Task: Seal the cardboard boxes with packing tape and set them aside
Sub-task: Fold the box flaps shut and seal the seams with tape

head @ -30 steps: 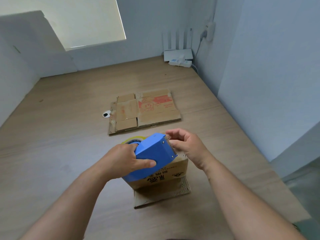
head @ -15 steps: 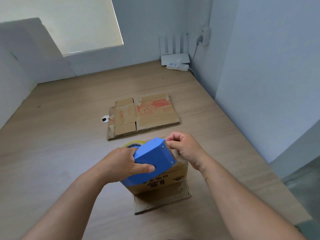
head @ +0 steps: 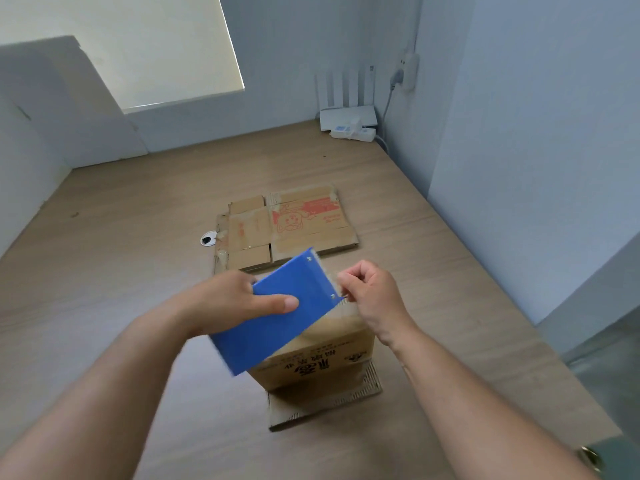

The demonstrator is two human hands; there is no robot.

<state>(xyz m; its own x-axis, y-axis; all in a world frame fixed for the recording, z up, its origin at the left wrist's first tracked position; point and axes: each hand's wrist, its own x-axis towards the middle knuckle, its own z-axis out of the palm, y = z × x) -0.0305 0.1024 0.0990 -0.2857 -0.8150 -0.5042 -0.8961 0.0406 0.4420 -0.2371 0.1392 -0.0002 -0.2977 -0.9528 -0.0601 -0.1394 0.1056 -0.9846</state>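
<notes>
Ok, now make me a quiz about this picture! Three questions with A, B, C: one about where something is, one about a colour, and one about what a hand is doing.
1. Where is the flat cardboard? A) beyond the standing box B) on top of it C) leaning on the wall
2. What colour is the tape dispenser? A) red B) blue C) green
3. What is the right hand doing? A) lying flat B) pinching the tape at the dispenser's edge C) holding scissors

Answers: 1 A, it lies flat farther off than the box. 2 B, its whole body is blue. 3 B, its fingers are curled right at the dispenser's edge.
</notes>
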